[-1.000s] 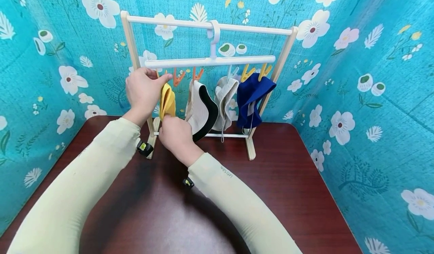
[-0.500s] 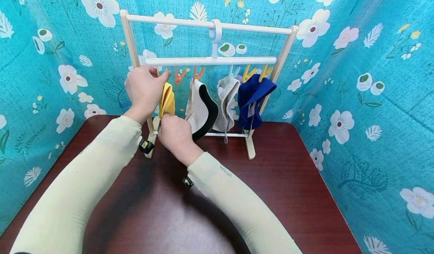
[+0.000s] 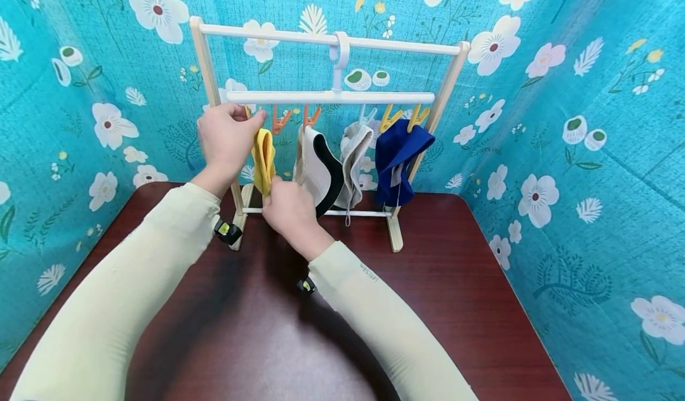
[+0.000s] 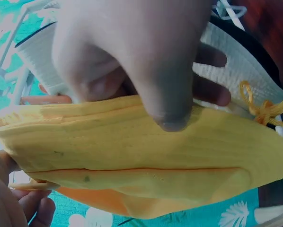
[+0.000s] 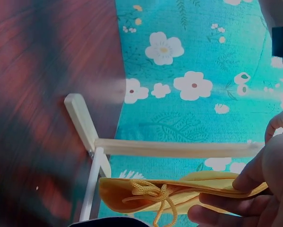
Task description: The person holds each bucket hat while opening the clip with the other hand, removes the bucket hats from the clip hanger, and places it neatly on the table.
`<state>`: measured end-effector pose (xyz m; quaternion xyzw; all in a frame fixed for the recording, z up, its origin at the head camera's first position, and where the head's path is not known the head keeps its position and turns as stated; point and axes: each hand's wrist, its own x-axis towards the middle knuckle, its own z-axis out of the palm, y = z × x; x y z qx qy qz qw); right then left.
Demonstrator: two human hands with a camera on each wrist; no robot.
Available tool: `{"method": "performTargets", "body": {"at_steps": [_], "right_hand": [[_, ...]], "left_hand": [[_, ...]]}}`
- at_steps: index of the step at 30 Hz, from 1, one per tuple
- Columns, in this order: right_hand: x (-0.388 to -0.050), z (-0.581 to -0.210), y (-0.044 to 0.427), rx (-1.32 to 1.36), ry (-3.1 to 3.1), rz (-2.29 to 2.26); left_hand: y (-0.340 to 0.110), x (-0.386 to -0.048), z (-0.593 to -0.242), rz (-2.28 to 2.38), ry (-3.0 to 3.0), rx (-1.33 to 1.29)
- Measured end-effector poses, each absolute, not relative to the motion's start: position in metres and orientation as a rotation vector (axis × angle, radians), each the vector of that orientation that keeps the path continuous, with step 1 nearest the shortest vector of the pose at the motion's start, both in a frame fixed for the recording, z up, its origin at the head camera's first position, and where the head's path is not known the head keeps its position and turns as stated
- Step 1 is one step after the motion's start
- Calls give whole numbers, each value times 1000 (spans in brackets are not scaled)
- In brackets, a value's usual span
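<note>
Pinching a yellow peg (image 4: 39,186), the left grip (image 3: 226,141) met the yellow cap (image 3: 264,158) near the left end of the hanger (image 3: 299,97); the right grip (image 3: 291,209) held that cap's edge lower down. Beyond, a white cap (image 3: 312,166), grey cap (image 3: 351,166) and blue cap (image 3: 398,151) hung pegged, apparently finished; only the yellow one seemed incomplete, its clipping impossible to tell.

The head view looks forward and down over the desk (image 3: 332,341), spanning the rack (image 3: 401,44) end to end. Both wrist views sit close to the yellow cloth (image 4: 146,146) and share its cord (image 4: 267,113); the right one is turned sideways, facing the curtain (image 5: 198,56).
</note>
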<state>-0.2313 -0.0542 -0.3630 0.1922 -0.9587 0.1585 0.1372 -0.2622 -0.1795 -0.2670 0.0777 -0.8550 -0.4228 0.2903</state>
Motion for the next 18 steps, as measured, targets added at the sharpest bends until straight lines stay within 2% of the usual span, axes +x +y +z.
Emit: {"method": "performTargets", "body": {"at_steps": [12,18], "right_hand": [[-234,-365,-52,537,-2765,419],[-234,-364,-52,532,-2756,393]], "left_hand": [[-175,-263,-268,-1438,-2176,284],[-173,-266,-263,-1367,-2250,356]]}}
